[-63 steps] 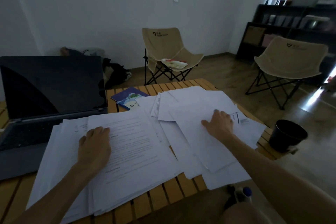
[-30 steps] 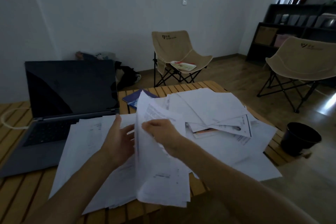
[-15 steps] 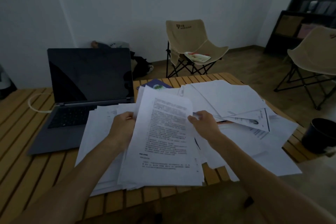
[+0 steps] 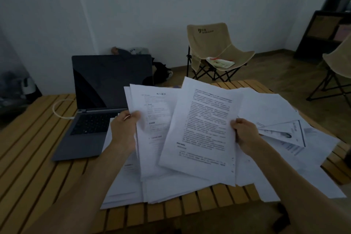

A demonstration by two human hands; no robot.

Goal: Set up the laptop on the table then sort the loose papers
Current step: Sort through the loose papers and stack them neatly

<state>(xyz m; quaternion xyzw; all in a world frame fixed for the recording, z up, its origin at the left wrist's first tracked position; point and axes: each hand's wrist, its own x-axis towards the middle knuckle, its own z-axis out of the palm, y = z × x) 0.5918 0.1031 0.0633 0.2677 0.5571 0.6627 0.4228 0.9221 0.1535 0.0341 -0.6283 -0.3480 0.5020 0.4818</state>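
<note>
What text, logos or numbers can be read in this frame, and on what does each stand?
Nothing can be quoted with confidence.
Folding chair: a V-shaped logo with small lettering beside it, too blurred to read.
Sheet held by the left hand: a short centred heading and faint lines, unreadable.
Sheet held by the right hand: dense printed paragraphs, too small.
Sheet with a small photo on the table: print blurred.
Laptop: screen dark, no text.

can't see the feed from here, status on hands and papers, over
Left hand shut on one sheaf of pages, right hand on another printed sheet. Laptop open, screen dark. Loose papers unsorted on the table. Nothing in the way.
</note>
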